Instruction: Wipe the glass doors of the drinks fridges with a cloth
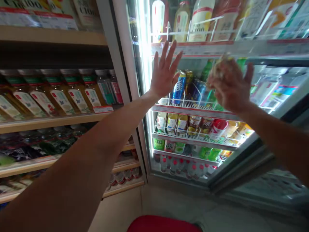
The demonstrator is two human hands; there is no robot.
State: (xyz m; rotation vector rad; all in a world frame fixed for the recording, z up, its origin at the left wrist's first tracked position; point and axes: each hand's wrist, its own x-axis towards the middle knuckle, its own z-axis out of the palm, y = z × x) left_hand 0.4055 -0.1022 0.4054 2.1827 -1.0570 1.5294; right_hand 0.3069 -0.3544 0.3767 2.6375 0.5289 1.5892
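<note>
The blue can (179, 87) stands just right of the spread left hand (164, 74).

Partial "C100…" print on pale packs (85, 13) atop the wooden shelf (53, 36); other labels too blurred.

— Where do we see the left hand (165, 72)?
— Just left of the blue can (179, 87), flat, fingers (169, 53) spread, held up before the lit cooler (145, 64).
— And the right hand (230, 85)?
— Right of the can, blurred, with something pale (220, 67) at its tips; we cannot tell what.
— Below the can?
— Wire racks (193, 137) of small bottles (172, 122). Far left of it, wooden shelves (48, 120) of amber bottles (58, 96).
</note>
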